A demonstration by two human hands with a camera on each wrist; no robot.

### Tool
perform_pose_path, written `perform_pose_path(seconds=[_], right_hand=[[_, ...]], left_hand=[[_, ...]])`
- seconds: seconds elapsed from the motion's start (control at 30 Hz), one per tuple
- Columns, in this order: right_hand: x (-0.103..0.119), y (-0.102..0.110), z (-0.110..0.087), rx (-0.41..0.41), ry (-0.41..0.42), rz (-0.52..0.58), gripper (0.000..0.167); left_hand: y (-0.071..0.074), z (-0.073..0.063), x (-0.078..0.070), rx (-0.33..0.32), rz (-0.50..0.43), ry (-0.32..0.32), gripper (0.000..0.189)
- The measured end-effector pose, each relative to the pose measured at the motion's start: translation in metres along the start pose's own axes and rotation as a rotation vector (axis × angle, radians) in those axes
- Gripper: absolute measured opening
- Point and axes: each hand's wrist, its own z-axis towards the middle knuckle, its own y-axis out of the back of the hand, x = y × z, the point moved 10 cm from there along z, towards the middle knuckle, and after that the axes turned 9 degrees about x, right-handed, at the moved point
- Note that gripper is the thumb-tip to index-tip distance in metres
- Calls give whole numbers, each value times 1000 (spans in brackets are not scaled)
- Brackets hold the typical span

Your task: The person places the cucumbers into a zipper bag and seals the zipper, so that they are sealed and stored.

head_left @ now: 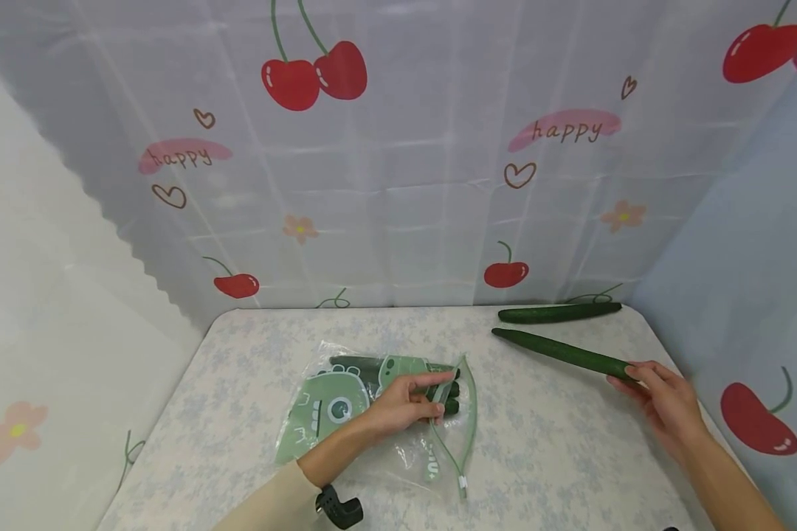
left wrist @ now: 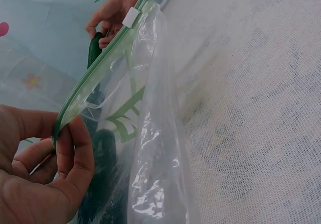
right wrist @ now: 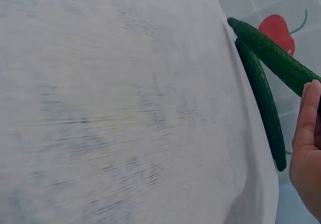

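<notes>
While the right hand (head_left: pixel 667 402) grips a cucumber (head_left: pixel 564 352) at its near end, thumb and fingers closed round it, the left hand (head_left: pixel 405 402) pinches the green rim of a clear slider-zip bag (head_left: pixel 332 405) between thumb and bent fingers. The gripped cucumber is long, slim, dark green and slightly bumpy-skinned, tapering at its far tip; it is over the right side of the table (head_left: pixel 538 442), pointing toward the back edge. A second cucumber (head_left: pixel 560 314) lies just beyond that tip, along the back edge. The bag lies left of centre, its mouth parted, a white slider (head_left: pixel 463 482) at the near end; dark green cucumbers (head_left: pixel 452 406) show inside. The bag bears a green one-eyed cartoon figure and pale lettering, not fully legible. The backdrop sheet (head_left: pixel 405 147) reads "happy" twice, in brown script on pink strokes. No brand can be made out.
</notes>
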Motion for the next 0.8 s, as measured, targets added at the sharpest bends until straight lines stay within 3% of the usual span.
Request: perform_pose_path(seconds=[0.33,0.63,0.8], right_hand=[[-6,6,-35,-14,-85,64,33],[-20,6,-64,-21,-183,27,33],[-27,-2,-73,26,-221,-3,36]], left_hand=[[-1,2,0,-2,-6,9,63],[-2,0,-1,2,-3,9,63],[-2,0,0,-3,-11,17,63]])
